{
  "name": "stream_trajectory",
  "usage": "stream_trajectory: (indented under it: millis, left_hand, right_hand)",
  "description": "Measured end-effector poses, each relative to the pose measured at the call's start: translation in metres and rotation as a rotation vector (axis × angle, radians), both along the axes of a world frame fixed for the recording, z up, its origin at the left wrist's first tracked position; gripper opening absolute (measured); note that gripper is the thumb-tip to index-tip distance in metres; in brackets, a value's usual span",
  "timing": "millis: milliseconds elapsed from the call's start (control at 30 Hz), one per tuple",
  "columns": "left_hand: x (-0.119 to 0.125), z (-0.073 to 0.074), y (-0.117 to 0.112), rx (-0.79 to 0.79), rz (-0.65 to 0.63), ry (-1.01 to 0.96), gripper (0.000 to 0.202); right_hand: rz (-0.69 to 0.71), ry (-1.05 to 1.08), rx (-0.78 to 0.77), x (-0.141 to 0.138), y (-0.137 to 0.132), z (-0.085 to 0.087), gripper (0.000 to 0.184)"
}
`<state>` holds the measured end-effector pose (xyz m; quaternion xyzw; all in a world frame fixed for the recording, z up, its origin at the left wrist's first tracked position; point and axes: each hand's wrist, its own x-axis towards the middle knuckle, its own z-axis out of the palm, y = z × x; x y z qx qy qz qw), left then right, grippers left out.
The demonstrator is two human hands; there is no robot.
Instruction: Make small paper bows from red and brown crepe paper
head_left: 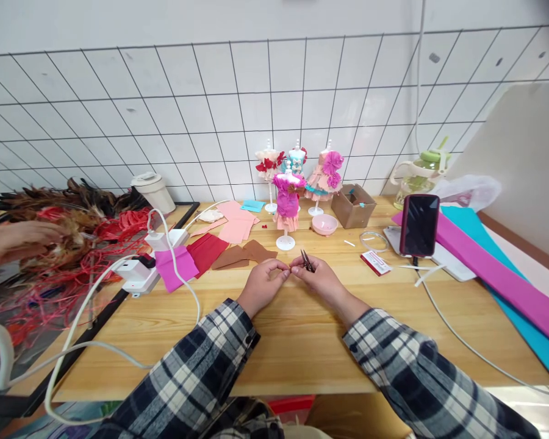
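Note:
My left hand (261,283) and my right hand (319,277) meet fingertip to fingertip over the wooden table (302,341). The right hand's fingers are closed around small dark scissors (307,260), blades pointing up and away. My left hand pinches something tiny between thumb and forefinger, too small to name. Just beyond the hands stands a small mannequin in a magenta paper dress (287,204) on a white stand. Brown paper pieces (242,254) lie just to the left of it.
Three more dressed mini mannequins (297,163) stand by the tiled wall. Red, pink and magenta papers (196,253), chargers with white cables (139,271), a pink bowl (324,224), cardboard box (355,206), propped phone (419,225) and crepe rolls (498,274) surround. Another person's hand (13,241) works feathers at left.

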<state>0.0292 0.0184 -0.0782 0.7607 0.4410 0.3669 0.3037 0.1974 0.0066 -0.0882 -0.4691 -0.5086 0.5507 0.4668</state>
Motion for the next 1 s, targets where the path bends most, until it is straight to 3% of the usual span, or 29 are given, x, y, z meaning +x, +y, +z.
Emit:
stream_trajectory:
  millis: [200,367,500,767,900,1000]
  left_hand:
    - [-0.003,0.000,0.001,0.053,-0.023,0.123,0.015]
    - [-0.003,-0.001,0.001,0.057,-0.035,0.074,0.022]
    - [-0.002,-0.004,0.002,0.074,-0.012,0.049,0.016]
    - [-0.002,-0.003,0.005,-0.227,0.055,-0.251,0.019]
    - [-0.002,-0.002,0.006,-0.297,0.065,-0.332,0.022]
    - [-0.002,-0.002,0.006,-0.308,0.055,-0.351,0.024]
  right_hand:
    - [-0.080,-0.142,0.120,0.004,0.004,-0.002,0.027]
    - [-0.117,-0.145,0.141,0.003,0.006,-0.006,0.028]
    - [-0.091,-0.144,0.141,0.001,0.004,-0.005,0.033]
    - [-0.030,-0.343,0.161,0.002,-0.003,-0.003,0.057]
    - [0.031,-0.602,0.262,0.001,-0.005,-0.006,0.041]
    - [0.065,-0.656,0.283,-0.001,-0.005,-0.006,0.034]
